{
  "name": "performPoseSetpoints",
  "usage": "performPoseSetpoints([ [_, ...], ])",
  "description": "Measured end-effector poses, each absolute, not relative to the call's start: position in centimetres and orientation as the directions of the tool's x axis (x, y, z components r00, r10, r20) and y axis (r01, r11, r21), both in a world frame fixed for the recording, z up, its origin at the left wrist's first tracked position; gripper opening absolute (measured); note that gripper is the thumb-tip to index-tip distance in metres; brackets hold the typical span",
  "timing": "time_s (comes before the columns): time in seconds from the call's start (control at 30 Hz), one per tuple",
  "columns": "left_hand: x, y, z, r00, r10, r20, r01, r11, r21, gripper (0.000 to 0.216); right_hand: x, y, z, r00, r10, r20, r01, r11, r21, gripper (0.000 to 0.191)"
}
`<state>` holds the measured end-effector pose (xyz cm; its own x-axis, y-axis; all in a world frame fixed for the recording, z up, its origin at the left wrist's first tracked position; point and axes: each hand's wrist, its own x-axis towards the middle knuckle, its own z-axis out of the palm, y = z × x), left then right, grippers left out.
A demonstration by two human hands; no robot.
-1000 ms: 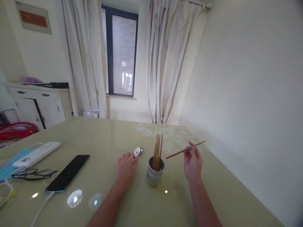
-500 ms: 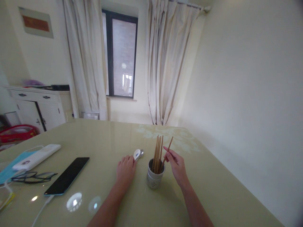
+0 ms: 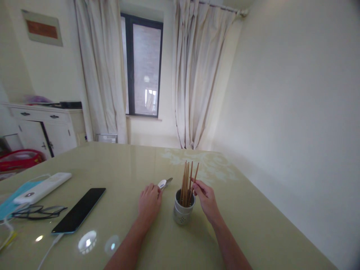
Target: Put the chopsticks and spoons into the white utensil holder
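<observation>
My left hand (image 3: pixel 150 199) rests low over the table, its fingers closed around the handles of a white spoon (image 3: pixel 162 183) and a metal spoon (image 3: pixel 169 180). Both bowls stick out beyond the fingertips; the handles are mostly hidden. A grey perforated utensil holder (image 3: pixel 182 214) stands upright between my hands, with several wooden chopsticks (image 3: pixel 186 180) in it. At its right side, my right hand (image 3: pixel 206 198) pinches one chopstick (image 3: pixel 197 171) between thumb and fingers. That chopstick leans slightly right, its lower end down inside the holder.
On the left of the glossy table (image 3: pixel 135 161) lie a black phone (image 3: pixel 80 210) on a cable, folded glasses (image 3: pixel 39 212), a white power bank (image 3: pixel 42 188) and a blue mask (image 3: pixel 24 191). A wall (image 3: pixel 287 112) runs along the right side.
The pinched chopstick has come left and stands more upright, near the others, with my right hand following. In my left hand, the metal spoon has turned and now shows a narrower bowl.
</observation>
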<state>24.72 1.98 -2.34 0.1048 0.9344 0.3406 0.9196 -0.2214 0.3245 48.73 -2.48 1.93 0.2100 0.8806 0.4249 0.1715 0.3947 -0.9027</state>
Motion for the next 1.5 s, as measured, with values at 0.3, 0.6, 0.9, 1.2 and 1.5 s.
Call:
performPoseSetpoints([
  [0.3, 25.6, 2.3, -1.9, -0.085, 0.895, 0.437, 0.58, -0.312, 0.752, 0.021, 47.6, -2.7, 1.9, 0.212, 0.868, 0.449, 0.148, 0.425, -0.893, 0.044],
  [0.6, 27.4, -1.0, -1.7, -0.029, 0.689, 0.724, 0.461, -0.634, 0.622, 0.032, 47.6, -3.7, 2.0, 0.36, 0.758, 0.544, 0.331, 0.441, -0.834, 0.051],
  [0.9, 28.4, -3.4, -1.6, 0.324, 0.525, 0.787, 0.42, -0.825, 0.378, 0.035, 46.7, -5.6, 3.1, 0.346, 0.662, 0.664, 0.28, 0.603, -0.747, 0.03],
  [1.2, 24.8, 1.6, -1.0, -0.028, 0.894, 0.447, 0.83, -0.228, 0.509, 0.029, 49.1, -4.5, 4.2, 0.694, 0.493, 0.525, 0.189, 0.579, -0.793, 0.043],
  [1.5, 24.2, 2.0, -2.5, -0.005, 0.977, 0.212, 0.932, -0.072, 0.355, 0.03, 48.4, -3.8, 2.4, 0.393, 0.726, 0.565, 0.308, 0.475, -0.824, 0.042],
])
